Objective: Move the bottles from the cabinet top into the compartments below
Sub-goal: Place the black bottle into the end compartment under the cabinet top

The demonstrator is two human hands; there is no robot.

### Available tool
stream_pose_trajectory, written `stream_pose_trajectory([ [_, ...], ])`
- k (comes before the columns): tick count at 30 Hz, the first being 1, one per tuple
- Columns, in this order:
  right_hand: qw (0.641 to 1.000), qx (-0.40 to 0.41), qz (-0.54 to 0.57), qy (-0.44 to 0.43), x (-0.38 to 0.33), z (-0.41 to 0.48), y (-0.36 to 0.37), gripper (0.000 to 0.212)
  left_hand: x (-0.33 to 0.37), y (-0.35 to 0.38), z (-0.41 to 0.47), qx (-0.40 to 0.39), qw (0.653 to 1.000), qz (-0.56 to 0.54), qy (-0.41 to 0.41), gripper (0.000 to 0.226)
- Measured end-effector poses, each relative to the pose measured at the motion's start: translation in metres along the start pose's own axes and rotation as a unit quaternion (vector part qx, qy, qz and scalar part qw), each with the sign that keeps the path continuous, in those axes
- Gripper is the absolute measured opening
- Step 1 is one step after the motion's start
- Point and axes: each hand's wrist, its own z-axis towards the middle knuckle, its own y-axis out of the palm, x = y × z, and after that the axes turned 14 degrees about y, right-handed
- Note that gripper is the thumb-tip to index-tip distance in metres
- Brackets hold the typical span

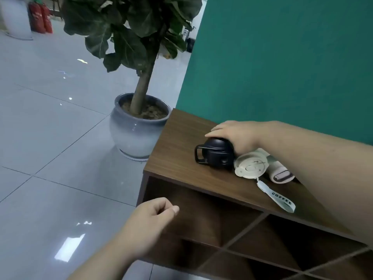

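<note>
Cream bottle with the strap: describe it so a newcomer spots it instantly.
On the brown wooden cabinet top by the green wall, three bottles stand together. It is the middle one, the cream round-lidded bottle, alone in trailing a white "COFFEE" strap.

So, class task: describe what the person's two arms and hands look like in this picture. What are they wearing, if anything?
Both arms are bare as far as the frame shows: no sleeves or cuffs appear on either forearm. The left hand and the right hand wear no gloves. No watch, bracelet or ring shows, though parts of the fingers are hidden. The fingernails that show look short and unpainted. No markings appear on either arm.
</note>
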Motion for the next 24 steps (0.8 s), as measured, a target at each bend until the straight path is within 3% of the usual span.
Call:
stream_pose_trajectory([
  [6, 0.998, 0.051, 0.003, -0.042, -0.032, -0.01, -0.001, 0.108, -0.002, -0.008, -0.003, 0.008, 1.0, -0.001, -0.014, 0.041],
  [10, 0.983, 0.146, 0.031, -0.103, -0.068, -0.031, 0.0, 0.061, -0.003, -0.01, -0.007, 0.012, 1.0, 0.003, -0.019, 0.04],
  [15, 0.971, 0.17, 0.098, -0.136, -0.105, -0.088, -0.001, 0.06, -0.006, -0.015, -0.016, 0.032, 0.999, 0.007, -0.033, 0.029],
  [18, 0.956, 0.189, 0.182, -0.131, -0.123, -0.132, 0.0, 0.061, -0.005, -0.018, -0.02, 0.018, 1.0, 0.006, -0.023, 0.01],
  [21, 0.92, 0.195, 0.327, -0.096, -0.136, -0.167, 0.024, 0.08, -0.004, -0.017, -0.024, -0.031, 0.999, 0.031, -0.005, 0.018],
  [24, 0.857, 0.139, 0.494, -0.047, -0.149, -0.175, 0.073, 0.088, -0.019, -0.014, -0.026, -0.084, 0.994, 0.062, -0.028, 0.038],
])
